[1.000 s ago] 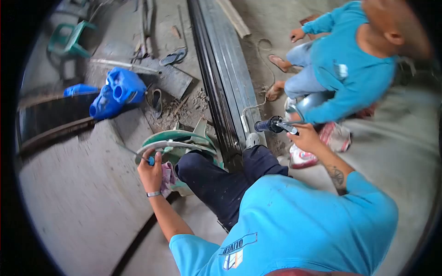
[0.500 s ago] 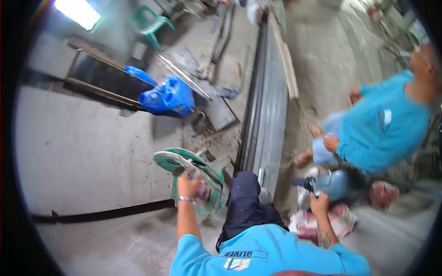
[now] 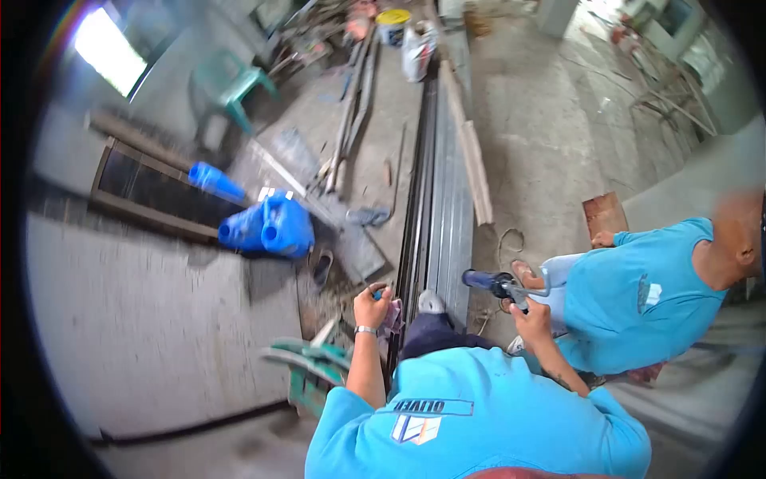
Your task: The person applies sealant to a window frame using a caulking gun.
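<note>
My right hand (image 3: 533, 321) is closed round the handle of a caulking gun (image 3: 496, 283) with a dark blue barrel and a bent metal rod, held above the floor in front of me. My left hand (image 3: 372, 310) is closed, with a pinkish cloth (image 3: 392, 318) hanging from it. A small blue thing shows at its fingertips, too small to name. Below and left of that hand stands a green and white reel-like frame (image 3: 307, 363), partly blurred.
A co-worker in a blue shirt (image 3: 650, 295) is close on my right. Long metal channels (image 3: 447, 215) run ahead along the floor, with a wooden plank (image 3: 471, 172) on them. Blue jugs (image 3: 275, 227), a green chair (image 3: 235, 88) and a white board (image 3: 167, 319) lie left.
My view has shifted forward along the metal channels. Both hands have moved forward, the left away from the green frame and the right with the caulking gun.
</note>
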The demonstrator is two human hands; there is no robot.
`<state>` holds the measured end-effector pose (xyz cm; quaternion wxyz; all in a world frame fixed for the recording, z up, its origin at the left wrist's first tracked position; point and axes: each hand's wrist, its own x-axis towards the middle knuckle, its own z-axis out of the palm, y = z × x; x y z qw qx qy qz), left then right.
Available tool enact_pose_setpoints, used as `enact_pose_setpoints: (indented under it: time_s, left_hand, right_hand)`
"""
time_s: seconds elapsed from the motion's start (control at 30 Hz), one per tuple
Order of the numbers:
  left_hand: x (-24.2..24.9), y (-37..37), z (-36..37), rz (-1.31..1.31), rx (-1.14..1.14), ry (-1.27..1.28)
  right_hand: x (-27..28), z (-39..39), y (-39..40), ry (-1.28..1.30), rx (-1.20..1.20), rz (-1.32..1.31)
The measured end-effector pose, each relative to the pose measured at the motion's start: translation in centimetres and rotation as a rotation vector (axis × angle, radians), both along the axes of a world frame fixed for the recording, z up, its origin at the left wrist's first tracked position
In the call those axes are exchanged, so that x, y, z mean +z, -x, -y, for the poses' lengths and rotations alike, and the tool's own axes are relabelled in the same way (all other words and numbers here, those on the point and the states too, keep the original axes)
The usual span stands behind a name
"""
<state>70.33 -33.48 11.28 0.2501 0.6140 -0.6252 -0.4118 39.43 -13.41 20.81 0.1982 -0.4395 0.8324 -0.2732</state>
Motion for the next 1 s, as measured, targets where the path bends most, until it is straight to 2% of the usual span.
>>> enact_pose_setpoints:
  time_s: [0.03,0.07,0.1,0.13,0.2,0.23,0.27,0.3,0.37,0.43,0.47,0.5,0.57,0.6,0.7,0.73,0.77,0.83,0.87,0.9,0.97,1.0]
  left_hand:
    - [-1.0,1.6,2.9,-0.085,0.000,0.058]
    - [-0.5,3.3,5.5,-0.089,-0.054,0.068]
    - [-0.1,5.1,7.9,-0.205,-0.028,-0.025]
    - [0.3,6.6,10.1,-0.314,0.003,-0.123]
    - [0.4,9.6,13.4,-0.338,-0.049,-0.154]
    - [0.5,10.7,14.9,-0.365,-0.040,-0.194]
    - [1.1,11.8,15.9,-0.385,-0.037,-0.239]
    - [1.7,12.7,16.8,-0.413,-0.055,-0.178]
    - [1.2,13.0,19.5,-0.292,-0.095,-0.104]
    - [-1.2,12.5,22.3,-0.259,-0.059,-0.064]
    - [-2.4,11.9,23.5,-0.165,-0.048,-0.055]
    - [-3.6,11.4,24.6,-0.071,-0.028,-0.051]
    - [-4.9,10.5,25.9,0.110,0.106,-0.165]
    - [-7.4,9.2,26.3,0.210,0.157,-0.196]
    - [-8.3,8.0,26.4,0.437,0.368,-0.411]
    - [-9.0,7.2,26.5,0.489,0.357,-0.468]
    - [-9.7,6.6,26.2,0.525,0.374,-0.548]
    - [-11.5,5.5,26.4,0.597,0.245,-0.534]
    - [-11.2,6.2,26.4,0.570,0.419,-0.555]
    - [-10.7,6.3,27.0,0.735,0.032,-0.409]
    - [-11.5,7.6,28.0,0.654,0.233,-0.285]
    - [-11.9,8.7,28.8,0.698,0.321,-0.352]
  right_hand:
    - [1.2,2.8,1.1,0.015,-0.051,-0.010]
    - [2.8,5.1,1.6,0.069,0.055,-0.077]
    - [4.3,7.2,2.1,0.119,0.159,-0.147]
    - [5.4,9.4,2.3,0.127,0.107,-0.151]
    - [7.2,13.2,3.3,0.378,0.190,-0.218]
    - [8.3,15.1,3.7,0.394,0.163,-0.225]
    - [9.2,16.7,4.1,0.391,0.153,-0.128]
    - [9.7,18.5,4.6,0.387,0.151,-0.030]
    - [8.6,22.3,5.9,0.488,0.075,0.020]
    - [7.8,26.3,8.7,0.364,0.033,0.055]
    - [7.6,28.9,10.1,0.576,0.029,0.076]
    - [7.2,30.9,12.0,0.585,0.030,0.067]
    - [6.0,35.3,15.2,0.511,-0.015,0.139]
    - [5.4,37.6,17.1,0.498,0.004,0.219]
    - [5.0,45.1,22.0,0.517,0.064,0.164]
    - [5.8,47.4,23.3,0.519,0.094,0.164]
    - [6.0,49.3,24.9,0.345,0.105,0.186]
    - [6.9,53.7,27.7,0.496,0.219,0.098]
    - [6.7,55.4,28.5,0.491,0.231,0.108]
    - [6.5,57.3,29.5,0.538,0.195,0.149]
    - [7.0,61.6,31.9,0.632,0.150,0.148]
    - [7.2,63.2,32.8,0.674,0.102,0.057]
